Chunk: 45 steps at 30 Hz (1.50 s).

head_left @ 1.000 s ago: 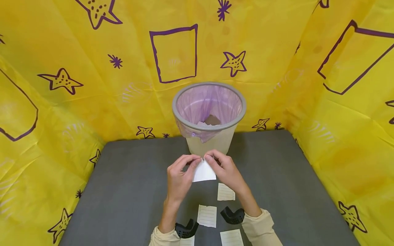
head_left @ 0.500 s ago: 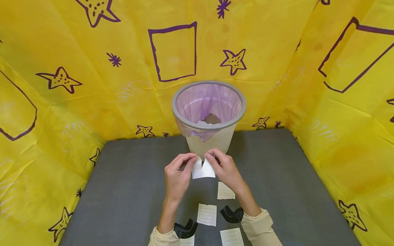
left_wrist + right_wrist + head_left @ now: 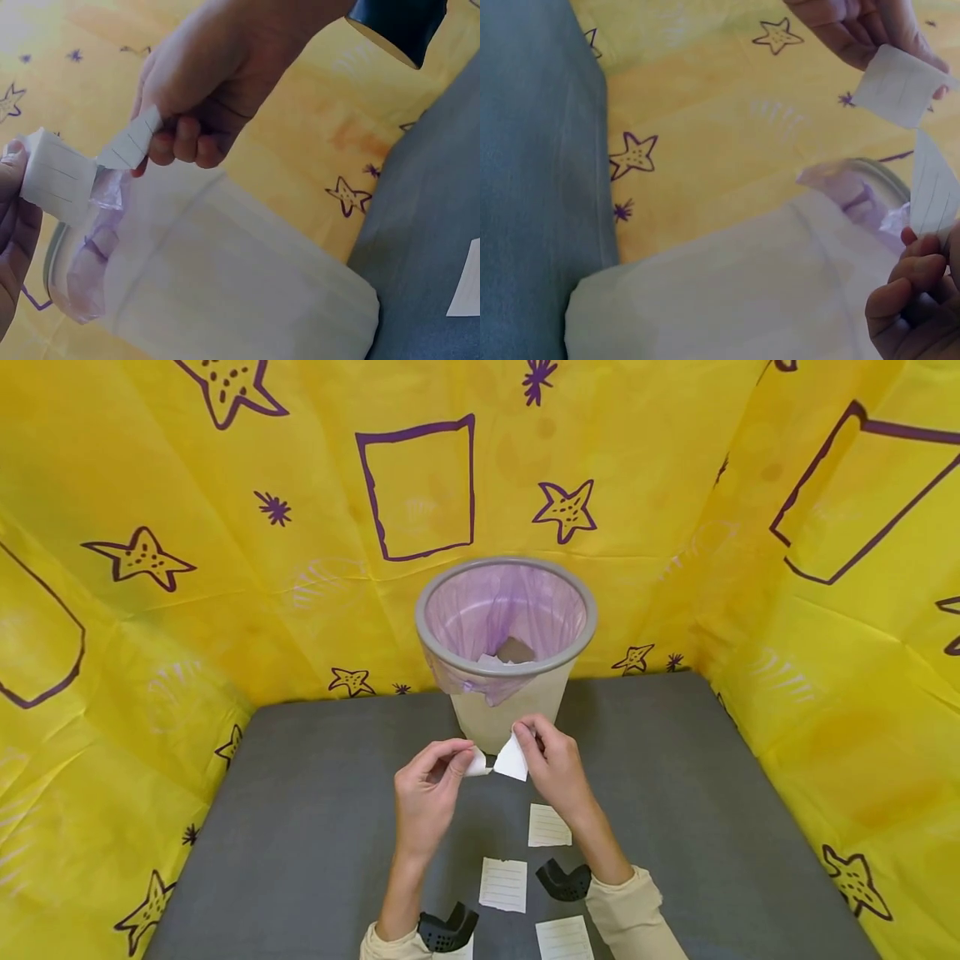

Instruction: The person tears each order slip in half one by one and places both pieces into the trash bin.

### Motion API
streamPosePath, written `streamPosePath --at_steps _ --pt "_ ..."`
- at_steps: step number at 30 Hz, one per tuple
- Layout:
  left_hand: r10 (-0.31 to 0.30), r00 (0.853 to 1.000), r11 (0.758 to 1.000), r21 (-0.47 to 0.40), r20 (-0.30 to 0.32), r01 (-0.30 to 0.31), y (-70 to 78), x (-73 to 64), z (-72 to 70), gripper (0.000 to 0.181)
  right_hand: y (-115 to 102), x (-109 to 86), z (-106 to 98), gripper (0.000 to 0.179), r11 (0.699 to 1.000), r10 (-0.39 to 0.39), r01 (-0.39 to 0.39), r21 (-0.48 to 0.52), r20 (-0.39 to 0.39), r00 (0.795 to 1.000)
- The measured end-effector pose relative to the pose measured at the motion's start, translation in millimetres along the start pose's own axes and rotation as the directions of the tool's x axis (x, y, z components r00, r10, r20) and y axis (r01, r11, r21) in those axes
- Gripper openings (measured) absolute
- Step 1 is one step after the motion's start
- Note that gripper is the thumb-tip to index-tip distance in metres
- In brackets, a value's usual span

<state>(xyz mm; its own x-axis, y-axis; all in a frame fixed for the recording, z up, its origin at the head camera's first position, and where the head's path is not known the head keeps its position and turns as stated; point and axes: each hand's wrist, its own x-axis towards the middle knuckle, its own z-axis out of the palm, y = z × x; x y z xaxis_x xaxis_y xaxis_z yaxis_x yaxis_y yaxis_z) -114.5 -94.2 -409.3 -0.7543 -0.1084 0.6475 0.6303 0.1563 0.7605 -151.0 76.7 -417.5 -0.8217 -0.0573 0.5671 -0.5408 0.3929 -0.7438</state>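
Note:
In front of the bin, my left hand [image 3: 426, 789] pinches a white squarish piece of lined paper [image 3: 58, 176] between thumb and fingers. My right hand [image 3: 561, 772] pinches a narrower, slanting piece of lined paper [image 3: 934, 187]. A tear runs between the two pieces, and they meet only at a lower corner; whether they still join there I cannot tell. Just behind the hands stands a pale waste bin [image 3: 504, 718] with a purple liner bag [image 3: 551, 610]. Inside the bin lie white paper scraps [image 3: 489, 659] and a brown piece [image 3: 516, 650].
Several lined paper slips lie on the grey table [image 3: 322, 827]: one slip [image 3: 550, 825] near the right forearm, another slip [image 3: 503, 885] between the wrists, a third slip [image 3: 564, 938] at the front. A yellow patterned cloth [image 3: 300, 635] surrounds the table.
The paper has gone from a sheet with a small tear at its top edge to two pieces parted almost fully. My hands have moved apart, left hand leftward, right hand rightward.

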Motion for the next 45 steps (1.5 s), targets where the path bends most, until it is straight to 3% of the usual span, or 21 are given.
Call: streamPosePath --at_steps 4,8,17,20,24,28,32,35,42,45 --pt "-0.020 1.000 1.000 -0.014 0.023 0.021 2.1 -1.7 0.0 0.013 8 0.3 1 0.009 0.999 -0.015 0.014 -0.033 -0.036 0.999" --pt "-0.056 0.997 0.998 -0.025 0.047 0.057 3.7 -5.0 -1.8 0.012 23 -2.7 0 0.008 0.996 0.014 -0.019 -0.087 -0.068 0.998" --pt "-0.196 0.977 0.979 0.076 0.079 0.191 -3.3 -6.4 -7.8 0.011 31 -4.1 -5 0.008 0.997 0.038 -0.039 -0.070 -0.022 0.999" --pt "-0.286 0.954 0.950 0.159 0.085 0.270 -11.1 -7.3 -15.9 0.009 37 -4.1 -9 0.007 0.995 0.064 -0.065 -0.076 -0.009 0.998" --pt "-0.413 0.908 0.886 0.260 0.068 0.383 -30.8 -6.8 -34.8 0.012 52 -5.8 -21 0.008 0.985 0.156 -0.154 -0.075 0.023 0.987" --pt "-0.502 0.864 0.816 0.348 0.031 0.461 -57.4 -7.4 -59.6 0.015 76 -11.4 -37 0.012 0.958 0.278 -0.275 -0.083 0.031 0.960" --pt "-0.566 0.825 0.760 0.377 -0.016 0.529 -75.7 -12.5 -80.1 0.016 96 -20.6 -52 0.012 0.931 0.353 -0.349 -0.102 0.024 0.935" --pt "-0.587 0.810 0.745 0.379 -0.019 0.549 -82.1 -15.6 -86.7 0.017 103 -25.2 -57 0.013 0.930 0.356 -0.352 -0.107 0.022 0.934" --pt "-0.604 0.797 0.734 0.401 0.016 0.548 -97.7 -17.5 -84.7 0.017 117 -29.5 -58 0.018 0.973 0.222 -0.220 -0.070 0.024 0.975" --pt "-0.637 0.770 0.719 0.386 0.035 0.578 -110.6 -19.6 -89.1 0.019 129 -30.2 -59 0.020 0.978 0.205 -0.202 -0.059 0.056 0.977"
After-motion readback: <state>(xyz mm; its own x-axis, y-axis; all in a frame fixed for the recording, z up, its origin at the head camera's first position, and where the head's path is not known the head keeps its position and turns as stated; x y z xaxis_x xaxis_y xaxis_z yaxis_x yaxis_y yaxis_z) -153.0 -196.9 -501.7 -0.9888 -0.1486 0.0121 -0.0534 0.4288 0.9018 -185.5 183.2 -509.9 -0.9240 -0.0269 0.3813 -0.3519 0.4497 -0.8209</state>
